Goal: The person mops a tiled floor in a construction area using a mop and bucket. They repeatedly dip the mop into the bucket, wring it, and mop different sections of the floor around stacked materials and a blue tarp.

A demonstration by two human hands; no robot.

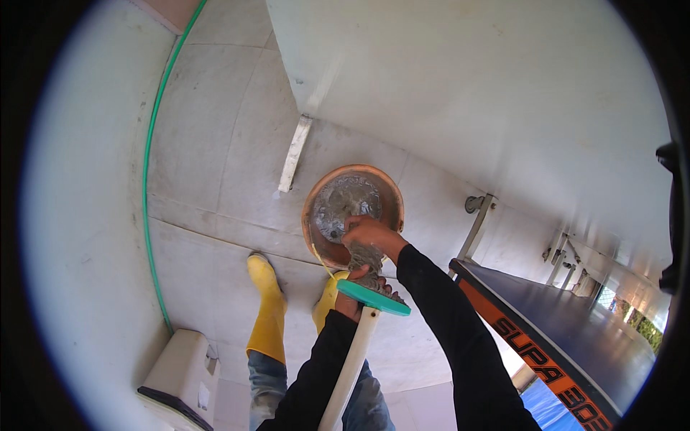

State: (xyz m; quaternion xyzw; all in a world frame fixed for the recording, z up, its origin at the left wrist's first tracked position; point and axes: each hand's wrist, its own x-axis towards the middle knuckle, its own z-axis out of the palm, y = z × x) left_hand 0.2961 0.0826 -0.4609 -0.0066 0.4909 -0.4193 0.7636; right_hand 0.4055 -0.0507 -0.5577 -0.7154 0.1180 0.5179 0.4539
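Note:
A string mop with grey, wet strands (368, 262), a green head clamp (374, 297) and a white pole (351, 366) is held upside down, its pole running toward my body. My right hand (372, 235) is closed round the strands over the bucket. Below it, my left hand (350, 305) is closed on the strands next to the clamp, partly hidden behind it. Under my hands stands a round orange-brown bucket (394, 197) with murky, foamy grey water (338, 194) in it. A thin yellowish handle (320, 261) shows at its near left side.
My yellow boots (264, 309) stand just before the bucket on grey tiles. A green hose (149, 158) runs along the left wall. A white bin-like box (183, 373) sits lower left. Large white panels with a metal leg (295, 154) and a dark, orange-edged table (553, 323) stand right.

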